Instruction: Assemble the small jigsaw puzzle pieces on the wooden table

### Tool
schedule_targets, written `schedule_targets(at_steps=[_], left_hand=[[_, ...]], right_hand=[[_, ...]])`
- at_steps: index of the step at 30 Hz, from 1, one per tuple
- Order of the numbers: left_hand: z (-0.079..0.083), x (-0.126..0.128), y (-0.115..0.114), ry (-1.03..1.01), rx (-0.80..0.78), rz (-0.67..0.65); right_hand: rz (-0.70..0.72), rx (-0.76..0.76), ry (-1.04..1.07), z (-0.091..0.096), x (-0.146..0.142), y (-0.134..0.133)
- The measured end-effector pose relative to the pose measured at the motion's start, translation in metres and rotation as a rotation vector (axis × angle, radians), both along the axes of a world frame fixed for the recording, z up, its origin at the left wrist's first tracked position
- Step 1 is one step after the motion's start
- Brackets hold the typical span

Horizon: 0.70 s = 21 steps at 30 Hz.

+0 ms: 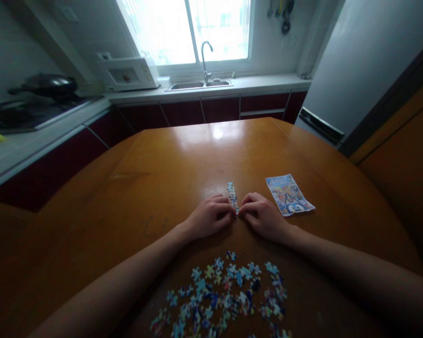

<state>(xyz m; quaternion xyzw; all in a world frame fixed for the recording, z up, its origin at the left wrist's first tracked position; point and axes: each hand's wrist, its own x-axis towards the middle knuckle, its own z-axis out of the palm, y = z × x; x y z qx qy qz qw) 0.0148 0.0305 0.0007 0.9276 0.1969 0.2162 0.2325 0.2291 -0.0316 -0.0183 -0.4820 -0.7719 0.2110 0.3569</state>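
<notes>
While the kitchen's window let in bright light, a broad wooden table filled most of the view, with a pale refrigerator standing beyond its right side. On the table's near part lay a loose spread of puzzle pieces, mostly blue, some overlapping, between the two forearms. A printed sheet with colourful artwork lay flat just beyond the right hand, to its right. That hand and the left hand faced each other, fingers curled inward, their tips at the near end of a narrow joined strip, which ran away from them along the tabletop. Whether either thumb and finger pinched a piece there, I could not tell.
</notes>
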Motion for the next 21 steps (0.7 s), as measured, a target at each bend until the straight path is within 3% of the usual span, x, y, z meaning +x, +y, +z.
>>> schedule_targets(at_steps=[21], left_hand=[[-0.0007, 0.0006, 0.0009, 0.019, 0.012, -0.027]], right_hand=[[0.024, 0.002, -0.026, 0.0011, 0.0011, 0.0014]])
